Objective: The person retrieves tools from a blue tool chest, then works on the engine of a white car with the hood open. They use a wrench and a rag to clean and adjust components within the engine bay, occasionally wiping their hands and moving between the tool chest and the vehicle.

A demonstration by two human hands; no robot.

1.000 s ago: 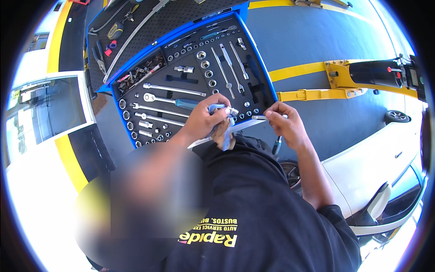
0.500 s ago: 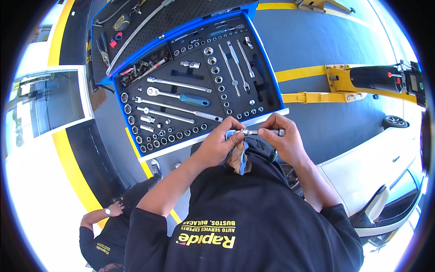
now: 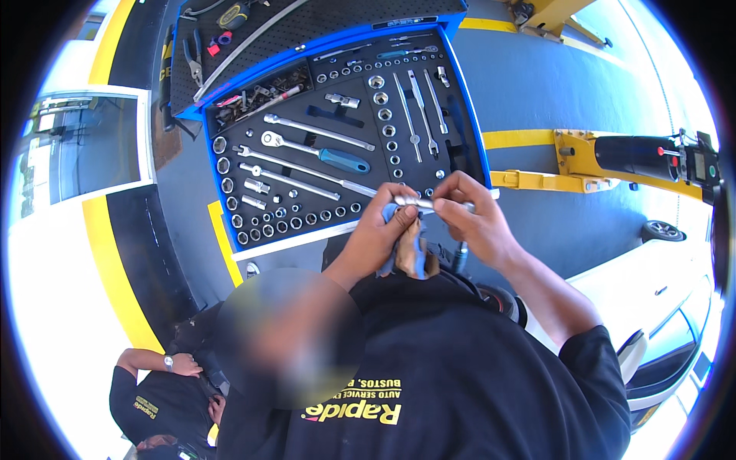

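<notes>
Both elbows are bent, and the forearms angle up and inward so that the left hand (image 3: 371,239) and the right hand (image 3: 474,218) nearly meet in front of the torso, just by the near edge of the open drawer (image 3: 475,134). The left hand is closed, thumb and fingers pinching a bright metal tool piece (image 3: 414,202) together with a stained blue and brown cloth (image 3: 414,257), which hangs below the fingers. The right hand is curled, its thumb and fingertips gripping the other end of the metal tool piece, so the piece lies roughly crosswise, bridging the short gap between the hands. A dark teal handle (image 3: 460,257) shows just below the right hand; whether it joins the piece, I cannot tell. Beyond the hands, sockets (image 3: 296,224) and a teal-handled ratchet (image 3: 345,159) lie in the drawer.
</notes>
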